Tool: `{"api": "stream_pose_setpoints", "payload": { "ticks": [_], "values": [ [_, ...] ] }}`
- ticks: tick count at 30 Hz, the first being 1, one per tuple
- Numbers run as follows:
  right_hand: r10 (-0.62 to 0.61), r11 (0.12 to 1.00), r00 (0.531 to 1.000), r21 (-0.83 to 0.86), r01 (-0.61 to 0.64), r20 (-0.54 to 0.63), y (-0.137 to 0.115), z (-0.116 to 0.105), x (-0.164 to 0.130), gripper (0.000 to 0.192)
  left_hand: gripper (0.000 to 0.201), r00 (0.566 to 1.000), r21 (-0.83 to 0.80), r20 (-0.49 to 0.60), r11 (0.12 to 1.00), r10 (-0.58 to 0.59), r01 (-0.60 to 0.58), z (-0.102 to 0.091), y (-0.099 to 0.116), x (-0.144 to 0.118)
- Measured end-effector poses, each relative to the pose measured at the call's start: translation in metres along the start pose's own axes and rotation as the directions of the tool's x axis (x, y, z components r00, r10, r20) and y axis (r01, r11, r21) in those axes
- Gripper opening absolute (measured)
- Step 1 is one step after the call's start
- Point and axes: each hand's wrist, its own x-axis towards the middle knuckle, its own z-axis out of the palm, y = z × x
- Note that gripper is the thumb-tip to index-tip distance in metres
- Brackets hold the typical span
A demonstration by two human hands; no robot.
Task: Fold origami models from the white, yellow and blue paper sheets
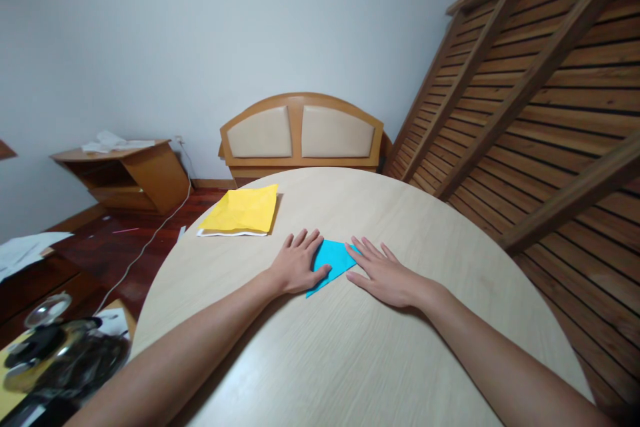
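A folded blue paper triangle (332,259) lies flat near the middle of the round light-wood table (350,347). My left hand (298,263) rests palm down on the paper's left part, thumb across its lower edge. My right hand (383,273) lies flat beside it, fingers spread, with the fingertips touching the paper's right corner. Neither hand grips anything; both press down on the sheet.
A stack of yellow paper (243,209) over white sheets lies at the table's far left edge. Behind the table stands a wooden headboard (301,133). A slatted wooden frame (540,100) leans at the right. Dark cluttered items (60,353) sit at lower left.
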Motion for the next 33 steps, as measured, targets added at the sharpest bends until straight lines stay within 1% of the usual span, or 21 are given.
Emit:
{"api": "stream_pose_setpoints", "payload": {
  "ticks": [3,5,7,9,11,15,19,23,25,30,33],
  "values": [
    [0.024,0.999,0.999,0.022,-0.025,0.032,0.012,-0.003,-0.002,0.073,0.08,1.0,-0.032,-0.019,0.999,0.022,-0.023,0.001,-0.002,0.0],
    [0.033,0.999,0.999,0.025,-0.034,0.02,0.021,-0.004,-0.002,0.071,0.076,0.996,-0.056,-0.051,0.995,0.078,-0.081,0.0,-0.003,0.001],
    [0.004,1.0,0.999,0.014,-0.003,-0.053,0.028,-0.005,0.0,0.069,0.066,0.981,-0.084,-0.071,0.979,0.182,-0.187,-0.001,-0.004,0.001],
    [-0.065,0.998,0.987,-0.013,0.064,-0.145,0.032,-0.005,0.003,0.066,0.056,0.956,-0.118,-0.062,0.949,0.287,-0.293,-0.003,-0.004,0.001],
    [-0.146,0.989,0.969,-0.04,0.141,-0.2,0.032,-0.007,0.006,0.06,0.049,0.938,-0.143,-0.038,0.927,0.344,-0.346,-0.003,-0.004,0.001],
    [-0.264,0.965,0.934,-0.054,0.258,-0.242,0.025,-0.01,0.009,0.045,0.045,0.935,-0.143,-0.026,0.924,0.354,-0.354,-0.004,-0.004,0.001],
    [-0.316,0.946,0.905,-0.016,0.325,-0.286,0.022,-0.012,0.009,0.037,0.05,0.936,-0.147,-0.037,0.925,0.35,-0.351,-0.008,-0.002,-0.001],
    [-0.318,0.94,0.899,0.023,0.34,-0.301,0.022,-0.012,0.01,0.034,0.064,0.933,-0.146,-0.057,0.922,0.354,-0.359,-0.01,0.001,-0.003],
    [-0.317,0.939,0.9,0.034,0.342,-0.3,0.021,-0.012,0.01,0.033,0.066,0.93,-0.144,-0.072,0.919,0.359,-0.366,-0.009,0.002,-0.002],
    [-0.316,0.941,0.9,0.026,0.339,-0.301,0.019,-0.013,0.011,0.033,0.059,0.919,-0.121,-0.113,0.913,0.377,-0.389,-0.007,0.0,-0.001],
    [-0.317,0.941,0.901,0.023,0.339,-0.296,0.019,-0.013,0.011,0.033,0.053,0.919,-0.114,-0.11,0.914,0.378,-0.389,-0.009,0.001,-0.001]
  ]
}}
